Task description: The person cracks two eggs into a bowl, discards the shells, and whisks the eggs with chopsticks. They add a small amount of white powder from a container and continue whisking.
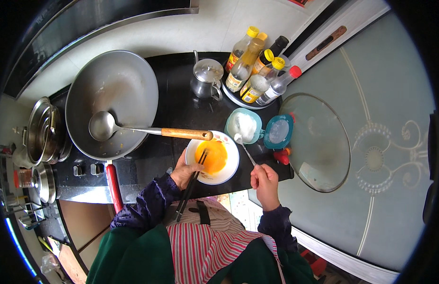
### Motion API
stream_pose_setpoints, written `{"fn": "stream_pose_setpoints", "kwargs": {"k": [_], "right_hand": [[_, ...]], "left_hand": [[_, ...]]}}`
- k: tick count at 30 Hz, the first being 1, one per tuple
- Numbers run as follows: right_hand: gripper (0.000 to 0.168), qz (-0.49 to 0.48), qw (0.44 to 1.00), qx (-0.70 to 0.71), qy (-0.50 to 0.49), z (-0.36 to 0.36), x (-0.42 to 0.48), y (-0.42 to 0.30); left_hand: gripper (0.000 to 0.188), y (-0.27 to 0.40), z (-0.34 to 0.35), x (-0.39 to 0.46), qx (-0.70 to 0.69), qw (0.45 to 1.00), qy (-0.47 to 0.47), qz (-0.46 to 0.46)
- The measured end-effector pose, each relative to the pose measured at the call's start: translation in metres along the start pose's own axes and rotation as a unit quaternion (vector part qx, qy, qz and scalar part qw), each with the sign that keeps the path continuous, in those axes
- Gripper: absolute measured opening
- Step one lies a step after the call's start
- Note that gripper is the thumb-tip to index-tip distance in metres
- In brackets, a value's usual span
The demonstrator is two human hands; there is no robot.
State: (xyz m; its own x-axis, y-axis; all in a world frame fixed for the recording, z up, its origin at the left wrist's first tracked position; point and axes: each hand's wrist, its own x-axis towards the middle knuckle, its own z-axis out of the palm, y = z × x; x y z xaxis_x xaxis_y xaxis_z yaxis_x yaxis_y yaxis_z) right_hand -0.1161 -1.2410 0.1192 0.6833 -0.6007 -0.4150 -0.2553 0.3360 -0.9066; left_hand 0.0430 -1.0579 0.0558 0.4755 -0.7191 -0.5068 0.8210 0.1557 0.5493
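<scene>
My left hand grips the near left rim of a white bowl, with its thumb against a pair of black chopsticks. The chopstick tips dip into yellow beaten egg inside the bowl. In my right hand is the handle of a small metal spoon. A white lump sits on the spoon's tip, between the bowl and an opened teal container of white powder. The container's lid lies folded back to its right.
A grey wok with a red handle sits left; across it rests a ladle, its wooden handle reaching above the bowl. Behind are a lidded metal pot and several sauce bottles. A glass lid stands at right.
</scene>
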Motion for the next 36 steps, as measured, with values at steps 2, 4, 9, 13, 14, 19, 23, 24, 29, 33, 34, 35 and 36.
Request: {"fn": "stream_pose_setpoints", "kwargs": {"k": [2, 4, 9, 13, 14, 19, 23, 24, 29, 33, 34, 35, 36], "right_hand": [[0.026, -0.005, 1.000, -0.022, -0.014, 0.003, -0.011, -0.004], [0.026, 0.005, 0.999, -0.042, -0.028, 0.005, -0.021, -0.009], [0.026, 0.008, 0.996, -0.073, -0.048, 0.000, -0.025, -0.001], [0.026, 0.014, 0.995, -0.079, -0.065, -0.001, -0.030, -0.007], [0.026, 0.013, 0.994, -0.083, -0.072, -0.002, -0.031, -0.008], [0.025, 0.023, 0.993, -0.084, -0.077, -0.002, -0.034, -0.004], [0.025, 0.011, 0.992, -0.092, -0.084, -0.002, -0.035, -0.003], [0.025, 0.017, 0.993, -0.086, -0.083, -0.002, -0.035, -0.004], [0.026, 0.034, 0.994, -0.062, -0.079, -0.004, -0.037, -0.008], [0.026, 0.028, 0.993, -0.062, -0.097, -0.005, -0.039, -0.005], [0.026, 0.026, 0.993, -0.070, -0.096, -0.004, -0.038, -0.002], [0.026, 0.024, 0.992, -0.077, -0.095, -0.004, -0.038, 0.000], [0.026, 0.026, 0.992, -0.073, -0.095, -0.004, -0.038, 0.001]], "left_hand": [[0.076, -0.001, 0.000, 0.001, -0.004, 1.000, -0.007, 0.006], [0.076, -0.004, -0.002, 0.002, 0.001, 1.000, -0.007, 0.014], [0.078, -0.008, -0.004, 0.004, -0.012, 1.000, -0.018, 0.018], [0.077, -0.005, 0.001, 0.000, -0.019, 1.000, -0.010, 0.011], [0.077, -0.006, 0.000, 0.000, -0.020, 1.000, -0.010, 0.012], [0.078, -0.010, -0.003, 0.002, -0.019, 1.000, -0.011, 0.018], [0.079, -0.010, -0.003, 0.001, -0.010, 1.000, -0.006, 0.020], [0.079, -0.010, -0.003, 0.001, -0.010, 1.000, -0.006, 0.017], [0.080, -0.010, -0.005, 0.000, -0.005, 1.000, -0.009, 0.026], [0.079, -0.008, -0.004, -0.002, -0.006, 1.000, -0.003, 0.024], [0.079, -0.008, -0.005, -0.002, -0.010, 1.000, -0.006, 0.023], [0.079, -0.008, -0.005, -0.002, -0.015, 1.000, -0.010, 0.022], [0.078, -0.008, -0.004, -0.003, -0.010, 1.000, -0.004, 0.022]]}}
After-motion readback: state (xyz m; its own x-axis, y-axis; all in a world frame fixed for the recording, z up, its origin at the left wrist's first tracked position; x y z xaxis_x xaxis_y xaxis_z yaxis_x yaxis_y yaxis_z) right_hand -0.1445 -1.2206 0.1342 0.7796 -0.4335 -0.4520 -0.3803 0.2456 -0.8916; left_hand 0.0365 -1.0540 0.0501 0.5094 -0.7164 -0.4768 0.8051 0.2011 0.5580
